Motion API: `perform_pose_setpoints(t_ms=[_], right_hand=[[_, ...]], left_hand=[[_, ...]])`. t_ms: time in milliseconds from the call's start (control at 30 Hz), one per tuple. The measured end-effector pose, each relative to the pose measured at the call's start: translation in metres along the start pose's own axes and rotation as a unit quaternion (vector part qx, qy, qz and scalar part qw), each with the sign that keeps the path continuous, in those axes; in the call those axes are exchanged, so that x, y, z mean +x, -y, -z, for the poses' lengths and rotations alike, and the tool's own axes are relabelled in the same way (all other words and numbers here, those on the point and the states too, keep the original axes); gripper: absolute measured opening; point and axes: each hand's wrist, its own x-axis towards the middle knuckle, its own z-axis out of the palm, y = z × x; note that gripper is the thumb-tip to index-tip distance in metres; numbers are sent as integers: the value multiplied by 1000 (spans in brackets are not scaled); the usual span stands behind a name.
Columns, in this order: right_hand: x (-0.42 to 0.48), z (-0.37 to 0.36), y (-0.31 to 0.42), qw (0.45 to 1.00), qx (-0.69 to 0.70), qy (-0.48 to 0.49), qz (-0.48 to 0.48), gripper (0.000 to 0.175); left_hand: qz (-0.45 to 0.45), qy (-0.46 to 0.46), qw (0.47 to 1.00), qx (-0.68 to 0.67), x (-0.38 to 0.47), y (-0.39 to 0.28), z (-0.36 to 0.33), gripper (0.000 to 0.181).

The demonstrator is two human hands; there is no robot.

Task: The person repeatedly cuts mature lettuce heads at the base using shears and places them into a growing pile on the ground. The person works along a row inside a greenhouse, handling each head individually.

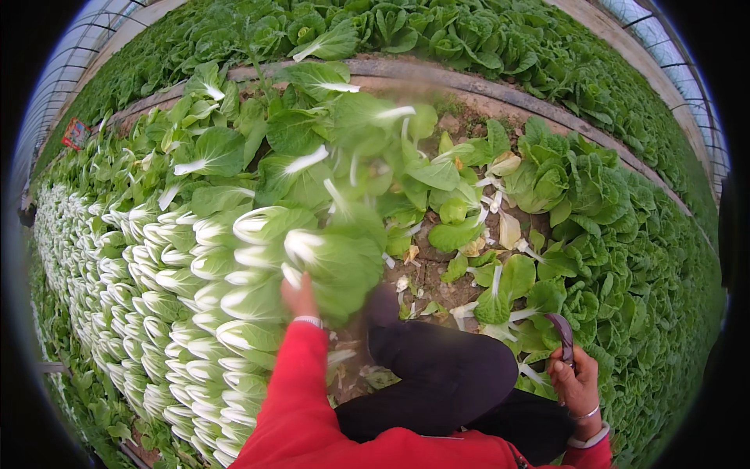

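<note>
My left hand (300, 298) is at the white stem end of a leafy green cabbage head (337, 264), at the right edge of the laid-out rows; motion blurs both, and the leaves partly hide the fingers. Cut heads with white stems (176, 278) lie in dense rows on the left, their bases pointing left. At the lower right, my right hand (575, 378) is closed around the handle of a sickle with a dark curved blade (563, 335), beside loose leaves.
Uncut leafy plants (621, 246) stand on the right. Trimmed leaves (217, 151) and yellowed scraps (508, 228) lie on the soil ahead. A long pipe-like strip (433, 71) crosses beyond, before another planted bed (469, 32). My bent knee (480, 357) is between my arms.
</note>
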Motion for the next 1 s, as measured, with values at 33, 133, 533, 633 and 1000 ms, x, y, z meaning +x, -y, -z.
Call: perform_pose_setpoints(t_ms=[33,133,533,633,1000], right_hand=[[-5,1,-1,1000,24,-14,-5,18],[-10,7,-3,993,62,-97,40,18],[-1,10,-8,981,-117,-135,77,14],[-3,15,-14,975,-157,-128,90,16],[-31,14,-20,956,-212,-189,74,7]], left_hand=[[-20,9,999,-34,0,-6,-10,54],[-11,12,996,-91,6,-24,-40,77],[107,-35,967,-226,28,0,-77,68],[69,-31,966,-246,18,5,-75,65],[152,-43,971,-179,-26,-53,-7,51]])
